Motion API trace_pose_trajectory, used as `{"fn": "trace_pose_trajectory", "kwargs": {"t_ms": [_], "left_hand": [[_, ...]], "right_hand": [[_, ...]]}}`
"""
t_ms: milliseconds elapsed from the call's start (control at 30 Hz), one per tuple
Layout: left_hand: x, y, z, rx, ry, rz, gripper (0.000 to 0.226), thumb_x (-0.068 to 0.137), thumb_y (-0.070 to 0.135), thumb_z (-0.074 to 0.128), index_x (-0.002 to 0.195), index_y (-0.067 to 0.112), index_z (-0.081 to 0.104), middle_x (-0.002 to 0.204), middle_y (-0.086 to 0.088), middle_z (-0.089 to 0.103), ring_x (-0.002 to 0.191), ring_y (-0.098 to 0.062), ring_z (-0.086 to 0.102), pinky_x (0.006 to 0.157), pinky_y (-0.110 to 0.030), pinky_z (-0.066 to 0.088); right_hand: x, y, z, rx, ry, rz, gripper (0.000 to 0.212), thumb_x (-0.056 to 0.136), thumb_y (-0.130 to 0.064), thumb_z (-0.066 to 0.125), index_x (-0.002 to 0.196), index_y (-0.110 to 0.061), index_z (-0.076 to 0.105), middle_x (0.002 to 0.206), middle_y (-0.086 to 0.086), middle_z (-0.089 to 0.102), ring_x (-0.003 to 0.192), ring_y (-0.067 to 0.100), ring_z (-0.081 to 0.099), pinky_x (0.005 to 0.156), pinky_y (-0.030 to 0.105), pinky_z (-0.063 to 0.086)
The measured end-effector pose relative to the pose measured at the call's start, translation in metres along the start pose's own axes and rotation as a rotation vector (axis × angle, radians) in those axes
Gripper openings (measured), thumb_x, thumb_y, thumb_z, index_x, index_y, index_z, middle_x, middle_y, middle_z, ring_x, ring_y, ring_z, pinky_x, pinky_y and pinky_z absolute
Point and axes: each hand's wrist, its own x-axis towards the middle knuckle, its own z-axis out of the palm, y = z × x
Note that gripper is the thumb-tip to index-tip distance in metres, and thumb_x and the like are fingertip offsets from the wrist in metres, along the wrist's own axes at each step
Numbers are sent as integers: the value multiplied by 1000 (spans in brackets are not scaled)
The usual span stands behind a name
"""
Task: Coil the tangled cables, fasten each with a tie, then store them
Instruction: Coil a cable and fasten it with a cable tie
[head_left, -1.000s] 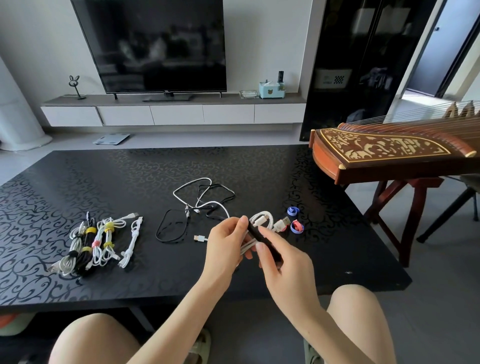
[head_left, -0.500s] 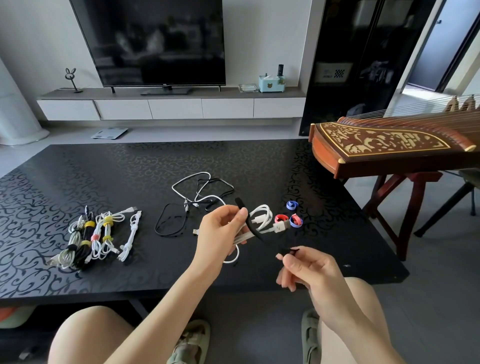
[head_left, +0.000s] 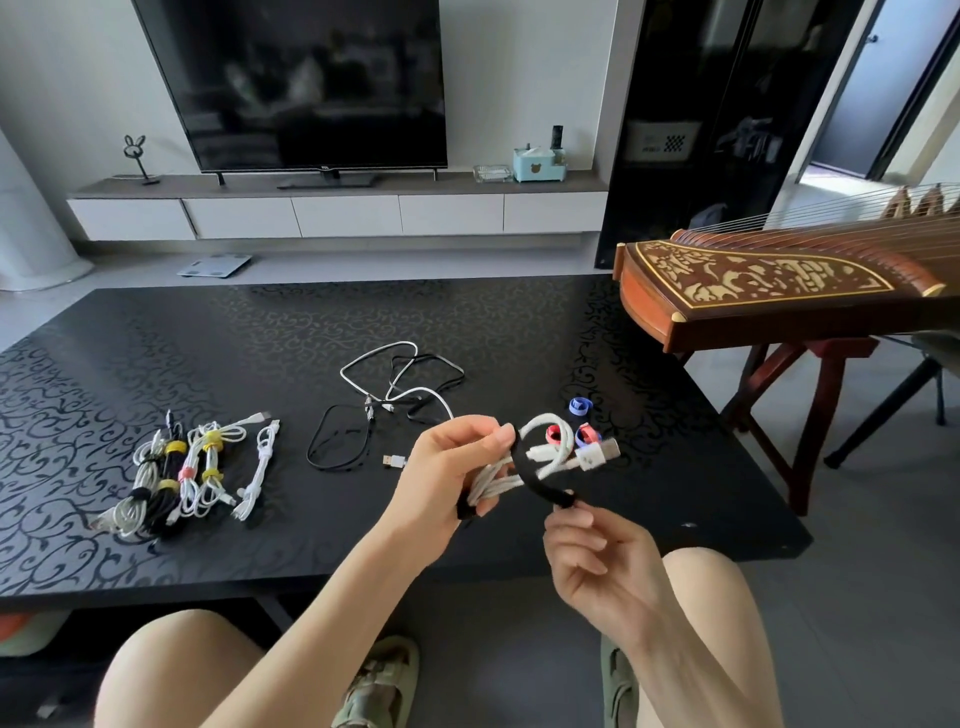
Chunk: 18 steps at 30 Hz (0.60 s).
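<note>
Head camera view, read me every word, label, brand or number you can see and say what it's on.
Nothing can be read for certain.
TV: small logo on the bottom bezel, too small to read.
Black cabinet: a label with a checkered mark, blurred.
Blue box: a bear face, no words.
Zither: gold ornament only, no readable text.
USB plug: markings too small.

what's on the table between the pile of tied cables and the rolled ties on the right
In the head view, a loose tangle of black and white cables lies there, untied.
</note>
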Motion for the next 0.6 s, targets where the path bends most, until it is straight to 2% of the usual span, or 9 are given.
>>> {"fn": "trace_pose_trajectory", "kwargs": {"t_ms": [67,133,200,267,333,400,500,600], "left_hand": [[-5,2,0,57,-86,11,25,79,18,66,56,16,59,50,1,50,40,-12,39,37,-19,31],[-9,5,1,134,-156,18,24,80,16,64,57,17,62,52,0,55,40,-12,43,35,-19,32],[-14,8,0,227,-206,6,23,81,17,63,59,20,64,56,1,60,44,-11,48,36,-20,34],[-19,11,0,294,-246,-7,23,83,21,61,61,24,65,59,4,62,47,-8,50,38,-19,34],[-22,12,1,340,-284,-10,24,86,23,58,63,27,65,60,7,61,49,-6,50,41,-18,34],[-24,12,2,412,-295,0,24,87,27,57,64,29,65,58,8,56,50,-6,45,44,-19,36],[-24,10,5,560,-247,10,21,83,34,58,63,33,64,57,9,49,54,-13,41,50,-24,38],[-24,7,8,728,-192,14,16,77,41,60,62,38,63,56,14,53,57,-10,46,59,-35,40]], "right_hand": [[1,-7,6,-65,15,-15,34,50,17,79,70,2,56,58,6,47,40,13,42,32,18,30],[1,-15,16,-294,54,-36,33,48,4,86,68,2,59,59,5,48,42,11,41,36,18,28],[-1,-25,27,-658,136,-53,28,55,0,82,74,1,61,59,6,52,44,11,46,41,20,35],[-5,-34,39,-1058,183,-92,23,67,4,70,89,-1,61,63,5,55,52,14,51,49,21,44],[-10,-39,54,-1396,178,-136,24,78,3,68,99,-1,59,64,3,57,54,14,50,51,22,44],[-13,-41,67,-1648,207,-247,17,80,0,69,95,-1,61,62,4,66,52,14,55,51,21,46],[-15,-39,80,-1742,264,-399,6,78,-5,73,81,-2,68,64,9,71,52,15,64,49,20,50],[-15,-34,82,-1715,320,-462,8,79,-11,73,71,-9,73,61,4,70,50,8,61,47,16,48]]}}
